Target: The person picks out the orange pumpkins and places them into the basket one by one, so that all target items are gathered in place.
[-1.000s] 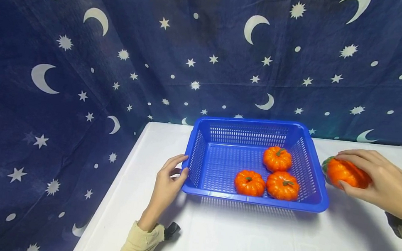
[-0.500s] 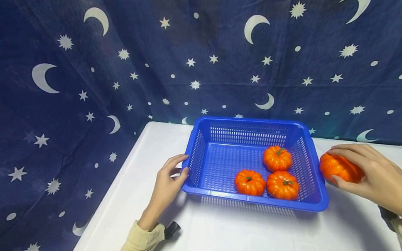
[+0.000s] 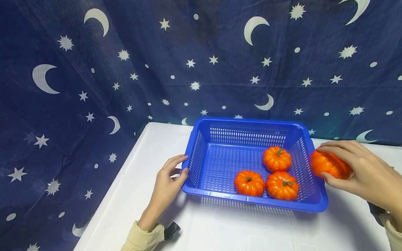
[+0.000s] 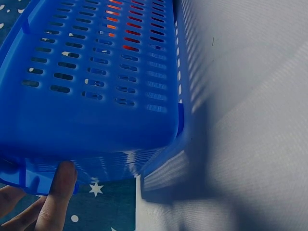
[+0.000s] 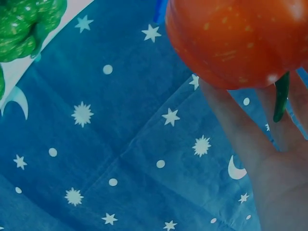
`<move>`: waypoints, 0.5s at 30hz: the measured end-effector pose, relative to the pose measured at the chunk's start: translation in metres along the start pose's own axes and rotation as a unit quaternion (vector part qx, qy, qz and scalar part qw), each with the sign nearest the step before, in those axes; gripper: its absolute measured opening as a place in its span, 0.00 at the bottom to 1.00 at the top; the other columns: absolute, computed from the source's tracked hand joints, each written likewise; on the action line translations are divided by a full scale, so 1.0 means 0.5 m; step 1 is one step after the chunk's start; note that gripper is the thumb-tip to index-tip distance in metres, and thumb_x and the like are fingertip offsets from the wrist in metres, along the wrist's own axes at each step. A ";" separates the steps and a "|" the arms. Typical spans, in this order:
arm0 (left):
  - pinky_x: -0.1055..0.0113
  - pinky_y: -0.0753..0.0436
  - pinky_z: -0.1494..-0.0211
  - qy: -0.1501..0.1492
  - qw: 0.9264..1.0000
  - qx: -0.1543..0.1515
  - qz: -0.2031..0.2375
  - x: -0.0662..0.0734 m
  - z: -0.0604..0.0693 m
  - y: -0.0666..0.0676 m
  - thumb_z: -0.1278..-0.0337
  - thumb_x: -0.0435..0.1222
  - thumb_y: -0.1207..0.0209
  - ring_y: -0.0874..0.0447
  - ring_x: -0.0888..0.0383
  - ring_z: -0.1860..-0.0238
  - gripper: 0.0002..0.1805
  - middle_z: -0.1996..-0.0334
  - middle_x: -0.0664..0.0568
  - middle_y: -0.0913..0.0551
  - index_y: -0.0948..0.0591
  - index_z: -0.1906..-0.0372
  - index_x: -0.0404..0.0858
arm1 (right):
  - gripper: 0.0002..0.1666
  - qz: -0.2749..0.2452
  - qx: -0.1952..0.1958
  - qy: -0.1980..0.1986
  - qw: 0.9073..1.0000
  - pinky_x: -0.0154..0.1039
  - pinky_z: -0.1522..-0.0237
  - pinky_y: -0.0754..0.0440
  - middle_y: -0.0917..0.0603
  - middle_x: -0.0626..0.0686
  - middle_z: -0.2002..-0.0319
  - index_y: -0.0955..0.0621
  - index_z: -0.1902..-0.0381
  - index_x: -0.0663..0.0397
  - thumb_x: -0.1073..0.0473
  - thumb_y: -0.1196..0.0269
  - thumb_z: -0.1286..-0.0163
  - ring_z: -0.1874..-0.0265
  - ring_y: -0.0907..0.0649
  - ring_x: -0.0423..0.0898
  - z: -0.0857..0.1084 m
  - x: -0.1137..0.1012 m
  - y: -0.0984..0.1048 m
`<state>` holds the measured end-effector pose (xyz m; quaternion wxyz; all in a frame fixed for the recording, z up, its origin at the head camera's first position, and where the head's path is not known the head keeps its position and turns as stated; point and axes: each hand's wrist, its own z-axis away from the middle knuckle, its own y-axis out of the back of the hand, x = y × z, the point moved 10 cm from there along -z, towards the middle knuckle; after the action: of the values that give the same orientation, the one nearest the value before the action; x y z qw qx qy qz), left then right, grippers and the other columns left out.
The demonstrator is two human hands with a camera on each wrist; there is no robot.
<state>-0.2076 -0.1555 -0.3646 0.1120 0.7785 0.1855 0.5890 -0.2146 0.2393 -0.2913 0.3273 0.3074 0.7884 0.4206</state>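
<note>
A blue plastic basket (image 3: 230, 196) stands on the white table with three small orange pumpkins inside: one near its right back (image 3: 277, 160), one at the front right (image 3: 282, 186) and one left of that (image 3: 249, 184). My left hand (image 3: 166, 184) holds the basket's left rim; in the left wrist view its thumb (image 4: 60, 192) lies on the end wall. My right hand (image 3: 368, 175) grips another orange pumpkin (image 3: 328, 164) at the basket's right rim. The right wrist view has this pumpkin (image 5: 236, 43) close up, its green stem pointing toward the palm.
Green, bumpy pumpkin-like things (image 5: 29, 26) lie on white at the upper left of the right wrist view. A dark blue cloth (image 3: 180, 47) with moons and stars hangs behind and left of the white table (image 3: 239, 243).
My right hand has moved left with the orange pumpkin, from beside the basket to its right rim. The left hand and the basket have stayed in place.
</note>
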 end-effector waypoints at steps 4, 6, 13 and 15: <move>0.75 0.14 0.60 0.001 1.000 0.000 0.000 -0.001 0.000 0.000 0.37 0.24 0.42 0.15 0.41 0.59 0.19 0.38 0.35 0.24 0.21 0.41 0.28 | 0.38 0.002 0.005 0.013 1.000 0.12 0.50 0.42 0.17 0.51 0.49 0.17 0.47 0.55 0.61 0.19 0.61 0.50 0.26 0.44 -0.012 -0.016 0.001; 0.75 0.14 0.60 0.002 1.000 -0.001 0.000 -0.001 0.000 0.000 0.37 0.24 0.42 0.15 0.41 0.59 0.19 0.38 0.35 0.24 0.21 0.41 0.28 | 0.36 0.001 0.005 0.015 1.000 0.14 0.50 0.40 0.17 0.50 0.49 0.17 0.47 0.55 0.60 0.19 0.59 0.50 0.26 0.43 -0.018 -0.021 -0.001; 0.74 0.14 0.60 0.004 1.000 -0.002 0.001 -0.001 0.000 -0.001 0.37 0.24 0.42 0.15 0.41 0.59 0.19 0.38 0.36 0.24 0.22 0.41 0.28 | 0.34 0.002 -0.005 0.011 1.000 0.19 0.51 0.35 0.17 0.50 0.48 0.17 0.47 0.54 0.59 0.21 0.57 0.48 0.24 0.46 -0.034 -0.035 -0.011; 0.74 0.14 0.60 0.004 1.000 -0.002 0.001 -0.001 0.000 -0.001 0.37 0.24 0.42 0.15 0.41 0.59 0.19 0.38 0.36 0.24 0.21 0.41 0.28 | 0.34 0.006 -0.007 0.012 1.000 0.23 0.53 0.31 0.17 0.49 0.48 0.16 0.47 0.53 0.59 0.21 0.57 0.48 0.24 0.45 -0.039 -0.039 -0.013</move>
<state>-0.2077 -0.1554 -0.3651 0.1120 0.7764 0.1836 0.5924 -0.2196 0.2126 -0.2836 0.3173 0.3049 0.7871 0.4322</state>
